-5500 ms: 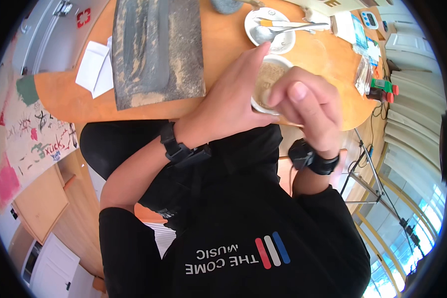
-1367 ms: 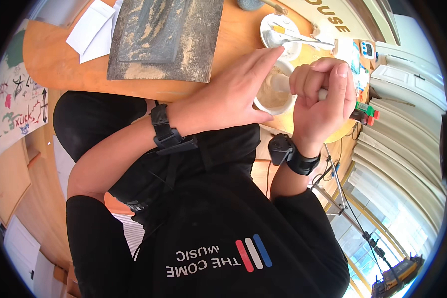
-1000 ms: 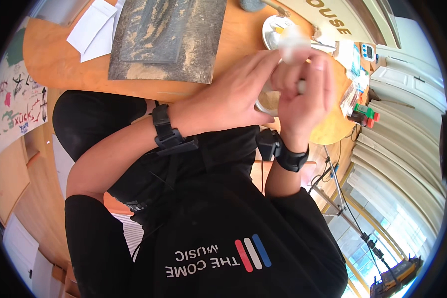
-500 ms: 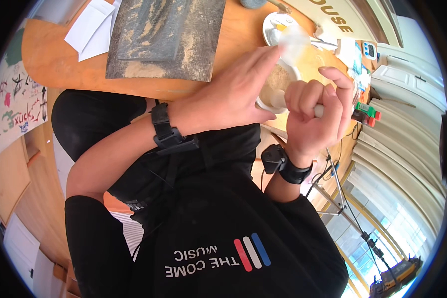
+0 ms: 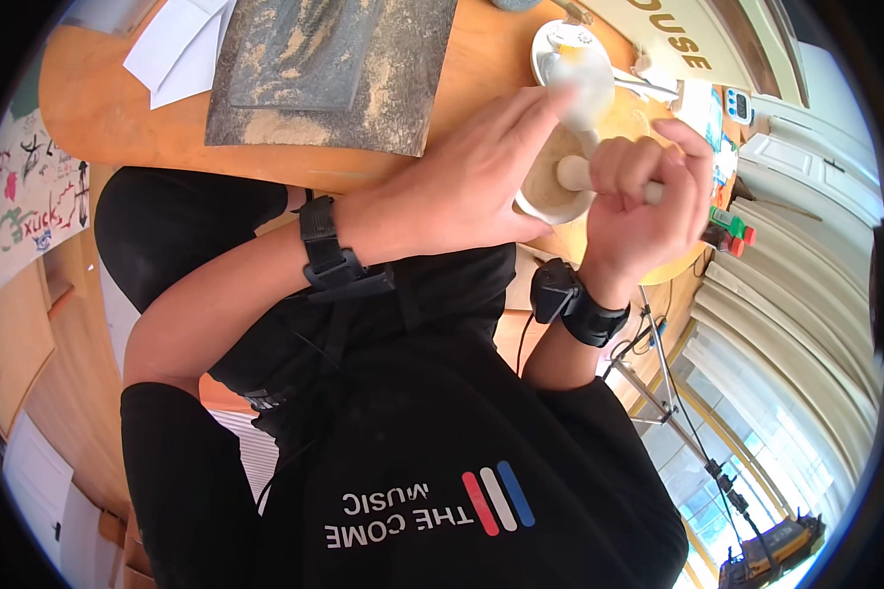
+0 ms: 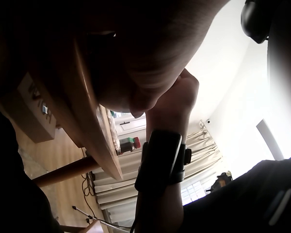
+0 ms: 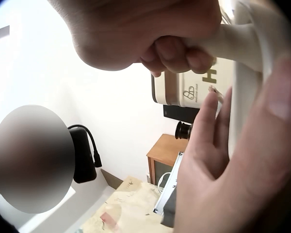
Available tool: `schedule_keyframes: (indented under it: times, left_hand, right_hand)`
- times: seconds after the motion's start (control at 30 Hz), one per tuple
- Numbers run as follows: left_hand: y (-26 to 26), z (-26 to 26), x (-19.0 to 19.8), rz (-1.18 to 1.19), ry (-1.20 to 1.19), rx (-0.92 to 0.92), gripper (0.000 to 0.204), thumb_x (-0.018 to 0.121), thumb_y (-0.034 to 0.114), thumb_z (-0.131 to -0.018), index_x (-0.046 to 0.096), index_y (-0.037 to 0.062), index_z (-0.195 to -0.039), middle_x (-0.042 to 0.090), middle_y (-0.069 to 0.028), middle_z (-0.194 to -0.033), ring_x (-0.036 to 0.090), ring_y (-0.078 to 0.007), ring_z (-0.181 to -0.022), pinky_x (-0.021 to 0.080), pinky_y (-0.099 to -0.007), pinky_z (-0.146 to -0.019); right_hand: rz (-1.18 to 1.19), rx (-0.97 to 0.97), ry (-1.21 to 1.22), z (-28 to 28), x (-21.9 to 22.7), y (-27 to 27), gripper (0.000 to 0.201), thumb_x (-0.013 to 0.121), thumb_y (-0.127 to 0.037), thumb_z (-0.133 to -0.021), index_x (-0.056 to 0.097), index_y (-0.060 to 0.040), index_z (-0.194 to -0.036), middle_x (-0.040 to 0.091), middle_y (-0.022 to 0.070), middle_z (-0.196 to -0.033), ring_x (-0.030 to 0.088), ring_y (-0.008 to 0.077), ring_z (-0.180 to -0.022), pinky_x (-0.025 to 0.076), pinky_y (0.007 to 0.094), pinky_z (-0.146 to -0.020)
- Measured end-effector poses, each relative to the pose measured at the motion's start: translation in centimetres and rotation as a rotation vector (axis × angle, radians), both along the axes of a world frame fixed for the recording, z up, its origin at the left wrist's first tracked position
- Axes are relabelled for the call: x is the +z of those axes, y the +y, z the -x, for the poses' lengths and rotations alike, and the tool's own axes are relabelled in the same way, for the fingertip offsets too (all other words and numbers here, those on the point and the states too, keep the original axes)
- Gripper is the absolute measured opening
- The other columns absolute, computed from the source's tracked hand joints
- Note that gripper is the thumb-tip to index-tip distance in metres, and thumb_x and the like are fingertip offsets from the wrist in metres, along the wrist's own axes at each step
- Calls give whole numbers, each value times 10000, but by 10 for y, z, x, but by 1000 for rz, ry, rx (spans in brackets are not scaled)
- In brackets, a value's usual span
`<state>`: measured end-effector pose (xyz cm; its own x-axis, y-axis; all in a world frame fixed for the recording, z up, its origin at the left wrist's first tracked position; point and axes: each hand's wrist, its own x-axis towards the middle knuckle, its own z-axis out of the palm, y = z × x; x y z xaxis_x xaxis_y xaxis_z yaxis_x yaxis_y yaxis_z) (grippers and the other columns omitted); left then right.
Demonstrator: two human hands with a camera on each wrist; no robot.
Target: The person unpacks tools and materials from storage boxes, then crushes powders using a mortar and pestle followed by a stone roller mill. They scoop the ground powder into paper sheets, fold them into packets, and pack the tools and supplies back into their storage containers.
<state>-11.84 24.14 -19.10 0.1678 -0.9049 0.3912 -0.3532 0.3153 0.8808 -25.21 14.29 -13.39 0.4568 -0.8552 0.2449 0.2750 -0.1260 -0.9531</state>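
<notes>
My left hand (image 5: 471,177) holds a white mortar (image 5: 557,219) from its side, thumb near the close rim and fingers toward the far rim. Light brown powder (image 5: 540,187) lies inside. In my right hand (image 5: 650,208) I grip a white pestle (image 5: 572,174), its rounded head in the mortar over the powder and its handle end showing past my curled fingers. My index finger is raised off the handle. The right wrist view shows the pestle (image 7: 237,43) reaching over the mortar's wall (image 7: 238,111), with my left thumb and fingers around the mortar.
A dark slab (image 5: 393,108) dusted with powder lies to the left, beside white papers (image 5: 182,49). Behind the mortar is a small white plate (image 5: 545,44) with utensils. A lettered box (image 5: 673,29) stands at the back, a blue timer (image 5: 739,105) and capped bottles (image 5: 732,231) at the right.
My right hand has circled the pestle about the mortar, swinging left over it, then back to the right. Its index finger has lifted. My left hand has kept its hold.
</notes>
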Motion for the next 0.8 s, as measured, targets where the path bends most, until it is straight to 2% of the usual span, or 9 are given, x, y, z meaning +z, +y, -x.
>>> schedule_keyframes:
  times: [0.03,0.07,0.27,0.33,0.53,0.57,0.63,0.7,0.8]
  left_hand:
    - [0,0,0,-6,1,-3,1051,903,173,-735,296,1,-1576,443,-238,-1513,455,-395,-1416,402,-451,-1171]
    - [0,-2,-2,-8,2,3,1051,903,173,-735,296,1,-1576,443,-238,-1513,455,-395,-1416,402,-451,-1171]
    - [1,-1,0,-10,5,5,1078,912,151,-712,289,2,-1579,441,-227,-1521,449,-388,-1424,399,-444,-1178]
    - [1,-1,1,-26,30,-10,1086,913,140,-705,284,3,-1580,441,-220,-1527,447,-386,-1426,399,-441,-1179]
    - [0,1,-1,-35,29,-8,1087,909,129,-701,279,2,-1578,442,-217,-1530,454,-385,-1421,407,-440,-1171]
    - [-1,0,-2,-31,27,-10,1087,909,129,-701,279,2,-1578,442,-217,-1530,454,-385,-1421,407,-440,-1171]
    - [0,2,-3,30,-3,25,1029,890,137,-714,302,-56,-1535,479,-279,-1445,495,-429,-1349,441,-463,-1119]
    - [0,1,0,0,7,4,1055,897,129,-711,288,-27,-1557,467,-250,-1483,484,-410,-1380,429,-452,-1139]
    - [1,-1,1,-38,30,-2,1087,909,129,-709,270,1,-1580,451,-223,-1526,472,-392,-1414,418,-443,-1157]
  right_hand:
    - [30,86,-98,5,0,-5,268,366,-85,-1021,568,59,-1123,302,-2,-516,249,114,-459,279,330,-479]
    - [28,92,-97,2,-3,-6,268,366,-85,-1021,568,59,-1123,302,-2,-516,249,114,-459,279,330,-479]
    - [12,-3,-100,-13,-10,-9,255,363,-63,-1018,577,55,-1092,319,5,-519,257,114,-457,282,322,-475]
    - [42,47,-111,-17,-12,-12,261,360,-69,-1000,602,19,-1040,278,-4,-535,225,121,-460,261,325,-472]
    - [82,30,-69,-24,-11,-9,272,363,-72,-1008,613,20,-1063,277,1,-541,232,130,-471,265,329,-482]
    - [64,0,-67,-24,-9,-8,257,357,-68,-1018,585,35,-1077,321,9,-538,262,123,-474,304,322,-495]
    - [40,-33,-63,-25,-9,-6,245,350,-64,-1027,557,51,-1091,365,16,-536,293,116,-477,343,315,-509]
    - [13,66,-140,-28,-11,-10,240,358,-69,-1038,550,45,-1125,373,12,-542,308,114,-486,355,307,-522]
    - [1,39,-101,-36,-10,-1,271,381,-89,-1035,585,24,-1173,300,8,-559,274,137,-502,316,353,-550]
